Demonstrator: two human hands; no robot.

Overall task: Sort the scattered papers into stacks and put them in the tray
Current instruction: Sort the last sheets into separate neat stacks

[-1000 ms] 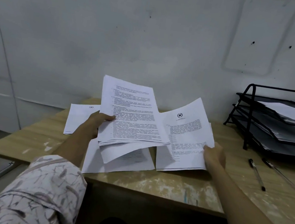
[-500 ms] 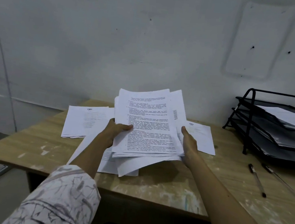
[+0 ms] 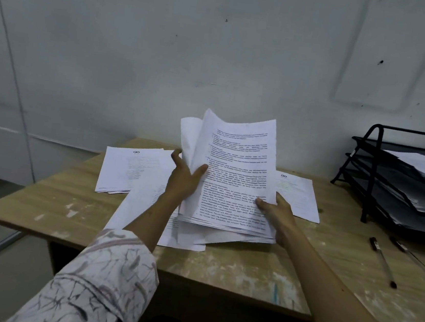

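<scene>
I hold a thick bundle of printed papers (image 3: 236,179) raised over the middle of the wooden table (image 3: 326,268). My left hand (image 3: 183,178) grips its left edge, thumb on the top page. My right hand (image 3: 277,214) holds the lower right corner, thumb on top. The upper pages curl upward. More sheets (image 3: 147,206) lie flat under the bundle. A small stack (image 3: 130,169) lies at the back left and another sheet (image 3: 300,198) at the right. The black three-tier tray (image 3: 369,185) stands at the far right with papers in its tiers.
Two pens (image 3: 381,259) lie on the table between the papers and the tray. A grey wall stands right behind the table. The table's front edge is worn and paint-stained. Bare wood shows at the front left.
My right hand brought its sheets onto the left hand's bundle, leaving one sheet at the right. Both hands now hold one joined bundle, tilted more upright, with the right hand's thumb over the corner.
</scene>
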